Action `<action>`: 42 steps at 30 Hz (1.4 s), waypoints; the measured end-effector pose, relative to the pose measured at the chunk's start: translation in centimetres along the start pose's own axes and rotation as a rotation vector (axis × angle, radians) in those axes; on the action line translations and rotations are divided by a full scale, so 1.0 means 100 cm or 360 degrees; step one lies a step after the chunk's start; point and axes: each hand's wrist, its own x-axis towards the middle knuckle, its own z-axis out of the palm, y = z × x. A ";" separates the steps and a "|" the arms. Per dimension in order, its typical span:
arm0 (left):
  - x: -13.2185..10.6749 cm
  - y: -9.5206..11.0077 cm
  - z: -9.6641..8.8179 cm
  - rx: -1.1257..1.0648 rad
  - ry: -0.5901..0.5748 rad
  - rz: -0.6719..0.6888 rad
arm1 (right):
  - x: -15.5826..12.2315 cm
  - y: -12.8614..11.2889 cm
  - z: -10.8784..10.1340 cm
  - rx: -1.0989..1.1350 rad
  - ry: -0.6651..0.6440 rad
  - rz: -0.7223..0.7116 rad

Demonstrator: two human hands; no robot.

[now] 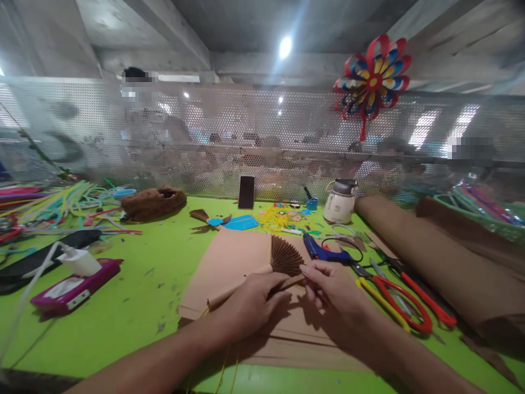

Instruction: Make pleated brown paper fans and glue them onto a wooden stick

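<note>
My left hand [256, 303] is closed around a narrow folded strip of brown paper [292, 281], whose far end my right hand [334, 284] pinches between thumb and fingertips. Just beyond both hands a pleated brown paper fan [286, 253] lies spread out. A rolled piece of brown paper [221, 298] pokes out to the left of my left hand. Under the hands are flat sheets of brown paper [229, 257]. Yellow strings [223, 369] hang down near the table's front edge.
On the green table [143, 290], a blue glue gun [324, 250], red-handled scissors [404, 306] and a large brown paper roll [435, 257] lie right. A purple power strip [76, 290] sits left. Behind stand a phone [246, 191], a white jar [339, 205] and a perforated screen [229, 126].
</note>
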 end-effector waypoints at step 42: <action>0.007 -0.021 0.002 -0.1284 -0.0624 -0.0399 | -0.019 -0.007 0.005 0.0693 -0.0034 0.0302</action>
